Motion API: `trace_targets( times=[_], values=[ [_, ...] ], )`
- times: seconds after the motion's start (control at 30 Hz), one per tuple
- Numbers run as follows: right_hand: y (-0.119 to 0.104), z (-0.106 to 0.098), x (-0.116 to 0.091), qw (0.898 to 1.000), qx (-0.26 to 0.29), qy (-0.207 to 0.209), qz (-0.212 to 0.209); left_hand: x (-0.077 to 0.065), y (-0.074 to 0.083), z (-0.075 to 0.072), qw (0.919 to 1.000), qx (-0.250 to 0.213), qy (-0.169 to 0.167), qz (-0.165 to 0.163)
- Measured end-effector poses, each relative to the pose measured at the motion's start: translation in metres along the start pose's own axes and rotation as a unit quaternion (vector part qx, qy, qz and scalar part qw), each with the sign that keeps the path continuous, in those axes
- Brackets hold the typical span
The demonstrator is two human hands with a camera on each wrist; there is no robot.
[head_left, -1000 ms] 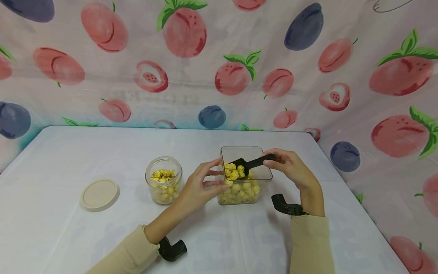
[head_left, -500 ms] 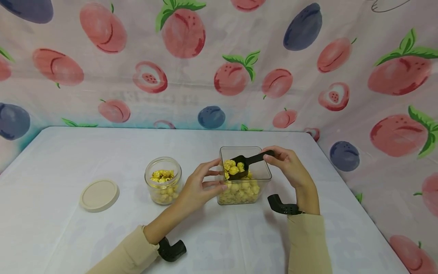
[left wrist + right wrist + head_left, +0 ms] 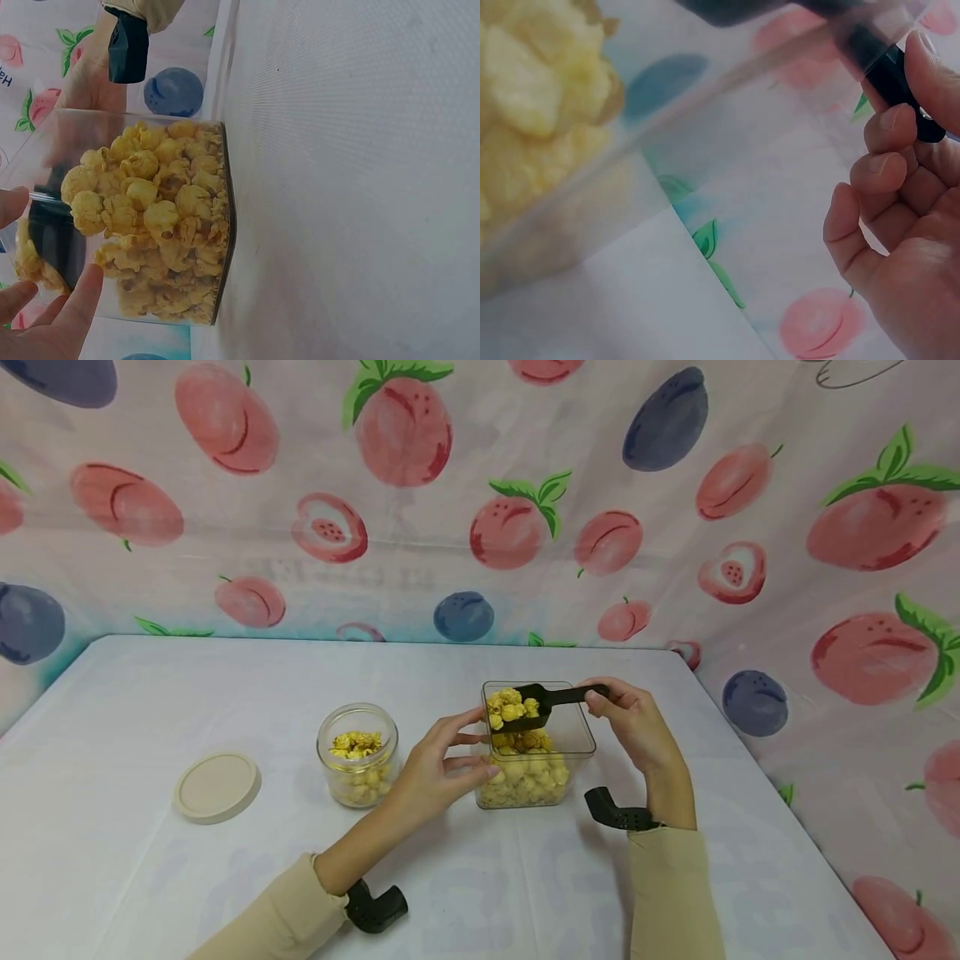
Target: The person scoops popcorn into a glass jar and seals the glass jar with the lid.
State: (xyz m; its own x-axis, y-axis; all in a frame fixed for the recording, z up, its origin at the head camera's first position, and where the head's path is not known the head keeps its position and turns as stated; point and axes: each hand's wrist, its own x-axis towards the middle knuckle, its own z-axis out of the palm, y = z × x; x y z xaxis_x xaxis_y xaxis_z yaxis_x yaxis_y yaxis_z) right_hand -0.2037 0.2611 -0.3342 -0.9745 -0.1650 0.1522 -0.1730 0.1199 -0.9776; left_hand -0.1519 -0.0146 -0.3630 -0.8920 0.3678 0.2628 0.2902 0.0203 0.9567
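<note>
A black scoop (image 3: 562,695) heaped with yellow popcorn (image 3: 510,706) is gripped by its handle in my right hand (image 3: 637,727). Its bowl is just inside the top of a clear square container (image 3: 577,745), above the popcorn lying there. My left hand (image 3: 431,768) holds the container's left side, thumb toward the front and fingers spread along the wall. Through the clear wall in the left wrist view, a thick layer of popcorn (image 3: 165,210) shows. The right wrist view has the thumb and curled fingers (image 3: 889,124) around the scoop's handle end.
Left of the container stands a round clear jar (image 3: 324,752), uncapped and partly filled with popcorn. A round beige lid (image 3: 217,787) lies flat farther left on the white-covered table (image 3: 480,893). A fruit-print cloth (image 3: 420,552) hangs behind and at the right.
The scoop has risen out of the popcorn in the container and levelled, now carrying a heap. My right hand moved slightly up with it, while the left hand kept its place.
</note>
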Motion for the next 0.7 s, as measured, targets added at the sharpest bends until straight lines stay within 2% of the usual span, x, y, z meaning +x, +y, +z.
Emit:
trace_targets(
  times=[0.17,0.53,0.7],
  values=[
    [0.001,0.0,-0.001,1.0,0.011,-0.006,0.001,0.0,-0.001,0.0,1.0,0.008,0.002,-0.001],
    [0.001,-0.01,-0.006,0.996,0.021,-0.088,-0.025,0.0,-0.001,0.0,0.9999,0.013,0.001,-0.002],
    [0.0,-0.012,-0.009,0.994,0.023,-0.105,-0.024,-0.001,-0.001,0.0,0.9999,0.015,0.0,-0.001]
  ],
)
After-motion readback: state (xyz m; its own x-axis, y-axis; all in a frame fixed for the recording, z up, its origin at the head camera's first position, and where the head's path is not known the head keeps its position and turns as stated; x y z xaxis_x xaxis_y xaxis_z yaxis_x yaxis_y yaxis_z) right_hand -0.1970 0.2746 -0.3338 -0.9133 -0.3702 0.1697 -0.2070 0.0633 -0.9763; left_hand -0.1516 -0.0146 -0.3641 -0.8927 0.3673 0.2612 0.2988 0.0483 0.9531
